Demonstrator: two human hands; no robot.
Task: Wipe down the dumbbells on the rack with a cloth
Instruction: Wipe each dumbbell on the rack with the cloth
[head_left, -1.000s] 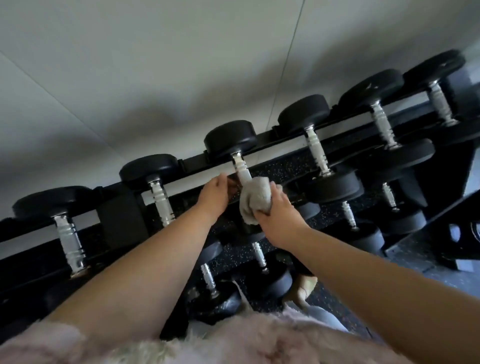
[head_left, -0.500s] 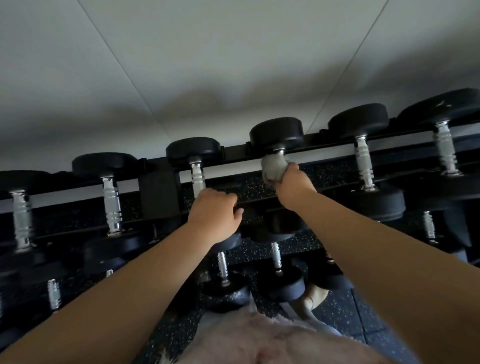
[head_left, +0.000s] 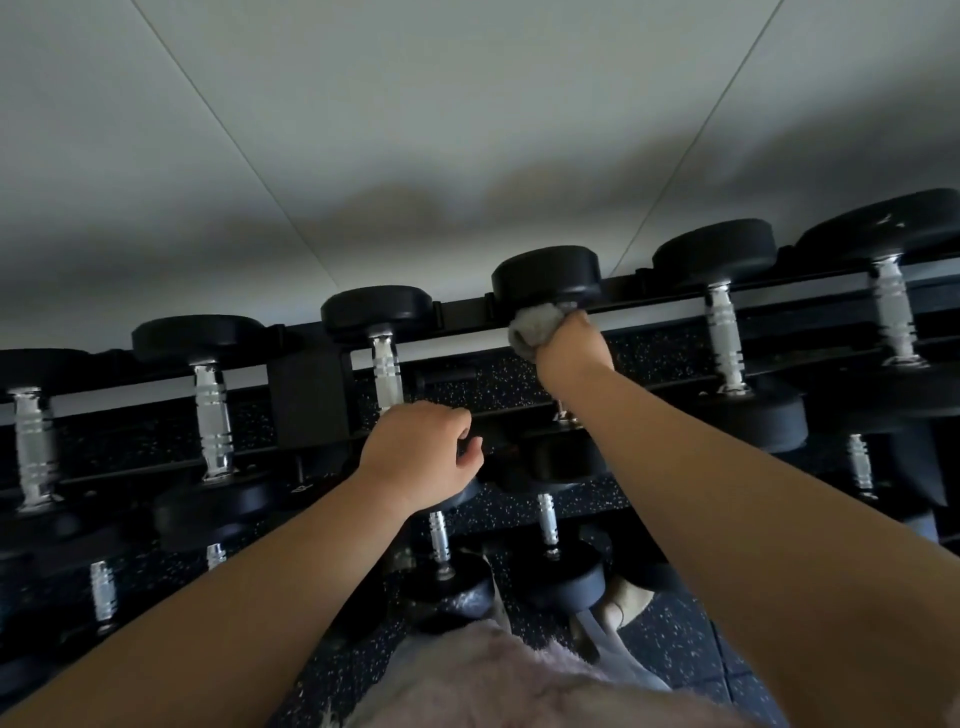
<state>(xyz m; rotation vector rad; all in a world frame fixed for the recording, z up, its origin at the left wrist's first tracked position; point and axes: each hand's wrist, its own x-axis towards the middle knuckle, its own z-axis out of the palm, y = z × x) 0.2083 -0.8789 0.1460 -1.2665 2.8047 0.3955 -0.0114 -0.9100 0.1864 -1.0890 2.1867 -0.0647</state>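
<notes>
A black rack holds rows of black dumbbells with chrome handles. My right hand grips a grey cloth wrapped round the upper end of one top-row dumbbell's handle, just under its far head. Most of that handle is hidden by the hand and cloth. My left hand rests with curled fingers on the near head of the neighbouring dumbbell; what the fingers clasp is hidden.
More dumbbells sit to both sides on the top row, and smaller ones on the lower tiers. A white wall rises behind the rack. Speckled black flooring and my shoe lie below.
My right hand slid the cloth up the handle to just under the far head. My left hand moved down and left onto the neighbouring dumbbell's near end. The camera panned left.
</notes>
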